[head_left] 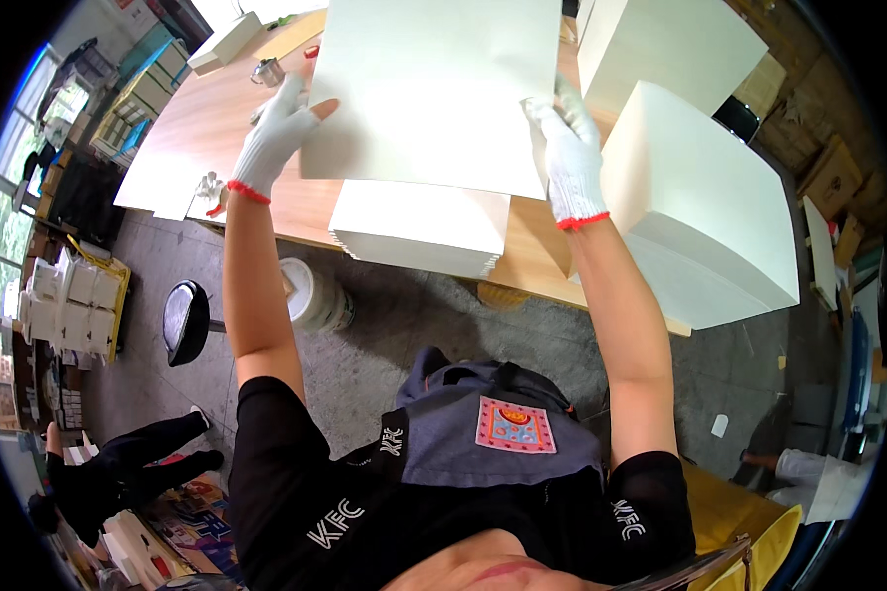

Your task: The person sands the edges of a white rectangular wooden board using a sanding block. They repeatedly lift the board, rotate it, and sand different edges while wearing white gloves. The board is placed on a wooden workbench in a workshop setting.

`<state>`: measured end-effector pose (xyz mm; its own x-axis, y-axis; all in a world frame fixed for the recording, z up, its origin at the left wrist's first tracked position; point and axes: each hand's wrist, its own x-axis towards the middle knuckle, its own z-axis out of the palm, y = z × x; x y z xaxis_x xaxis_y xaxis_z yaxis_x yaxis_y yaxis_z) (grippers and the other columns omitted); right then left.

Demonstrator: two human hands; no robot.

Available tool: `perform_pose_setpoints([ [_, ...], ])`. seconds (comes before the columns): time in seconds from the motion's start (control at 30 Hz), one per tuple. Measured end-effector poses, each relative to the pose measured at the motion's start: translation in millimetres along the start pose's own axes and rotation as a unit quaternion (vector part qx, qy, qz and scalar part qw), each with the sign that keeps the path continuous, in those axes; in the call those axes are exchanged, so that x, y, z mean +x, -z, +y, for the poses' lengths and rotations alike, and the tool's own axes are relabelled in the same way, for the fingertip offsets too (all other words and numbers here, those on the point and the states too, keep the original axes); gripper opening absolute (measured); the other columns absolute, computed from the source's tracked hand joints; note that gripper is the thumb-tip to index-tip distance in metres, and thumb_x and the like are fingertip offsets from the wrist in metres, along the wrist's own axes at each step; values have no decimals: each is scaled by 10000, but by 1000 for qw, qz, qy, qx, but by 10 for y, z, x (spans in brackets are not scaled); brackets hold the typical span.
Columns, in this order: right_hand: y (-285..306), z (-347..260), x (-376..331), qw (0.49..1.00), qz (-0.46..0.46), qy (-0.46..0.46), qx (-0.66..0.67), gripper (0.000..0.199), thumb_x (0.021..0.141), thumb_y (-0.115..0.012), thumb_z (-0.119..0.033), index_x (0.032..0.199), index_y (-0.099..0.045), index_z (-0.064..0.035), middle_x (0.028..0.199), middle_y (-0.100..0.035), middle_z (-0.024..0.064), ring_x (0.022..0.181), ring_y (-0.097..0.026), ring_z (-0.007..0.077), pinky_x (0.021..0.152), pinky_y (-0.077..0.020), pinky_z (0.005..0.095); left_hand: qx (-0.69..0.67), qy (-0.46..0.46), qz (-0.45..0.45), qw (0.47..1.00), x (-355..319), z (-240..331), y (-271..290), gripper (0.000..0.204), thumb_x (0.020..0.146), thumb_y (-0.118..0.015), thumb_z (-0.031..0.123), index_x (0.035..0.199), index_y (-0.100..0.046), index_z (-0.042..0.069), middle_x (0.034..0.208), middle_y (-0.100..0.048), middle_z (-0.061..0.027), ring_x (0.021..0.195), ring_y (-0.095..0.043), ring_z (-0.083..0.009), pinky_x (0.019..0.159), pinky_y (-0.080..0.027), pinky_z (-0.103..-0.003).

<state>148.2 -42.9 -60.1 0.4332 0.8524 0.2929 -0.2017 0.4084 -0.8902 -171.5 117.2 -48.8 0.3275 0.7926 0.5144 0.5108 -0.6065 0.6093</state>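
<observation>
A large white sheet of board is held up in front of me over the wooden table, between my two hands. My left hand, in a white knit glove with a red cuff, grips its left edge; the bare thumb lies over the front and the other fingers are partly hidden. On the right edge, my right hand is closed in a matching glove. Below the sheet, a stack of white sheets sits at the table's front edge, its far part covered by the board.
Tall white stacks stand on the right of the wooden table. A metal cup and a crumpled white glove lie to the left. Under the front edge are a white bucket and a black stool. Another person is at lower left.
</observation>
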Motion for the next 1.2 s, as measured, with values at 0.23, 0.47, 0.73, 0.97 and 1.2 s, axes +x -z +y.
perform_pose_setpoints([
  [0.23,7,830,-24,991,29,-128,-1,490,915,-583,-19,1402,-553,31,1192,-692,98,1057,-641,156,977,-486,291,-137,177,-69,972,-494,-315,-288,496,918,-723,124,1389,-582,63,981,-695,-40,845,-616,-97,717,-505,-273],
  [0.47,358,706,-204,749,-96,-73,-651,843,806,-596,-791,1255,-650,-81,957,-725,125,894,-714,289,771,-532,415,165,218,-205,940,-878,-259,-379,302,918,-686,212,1187,-647,80,1145,-714,-147,975,-679,-290,857,-517,-375],
  [0.73,279,316,-786,659,-316,20,-682,683,808,-736,-526,1417,-570,-265,1156,-661,172,953,-688,309,844,-554,442,97,194,-224,950,-1397,-44,-118,466,787,-831,165,1230,-686,164,1117,-654,-96,990,-659,-285,860,-501,-410],
  [0.97,409,465,-926,668,-300,107,-672,540,870,-716,-386,1387,-596,-288,1029,-657,87,879,-677,278,742,-563,400,121,148,-173,966,-1518,-304,-154,223,803,-780,54,990,-660,41,1028,-694,-81,904,-658,-276,795,-510,-376],
  [1.2,451,515,-1065,711,-281,129,-631,389,887,-706,-278,1274,-680,-249,920,-628,63,853,-667,253,692,-564,387,97,102,-148,979,-1524,-264,-174,182,797,-756,-29,816,-576,-42,939,-697,-85,755,-628,-225,695,-504,-371],
])
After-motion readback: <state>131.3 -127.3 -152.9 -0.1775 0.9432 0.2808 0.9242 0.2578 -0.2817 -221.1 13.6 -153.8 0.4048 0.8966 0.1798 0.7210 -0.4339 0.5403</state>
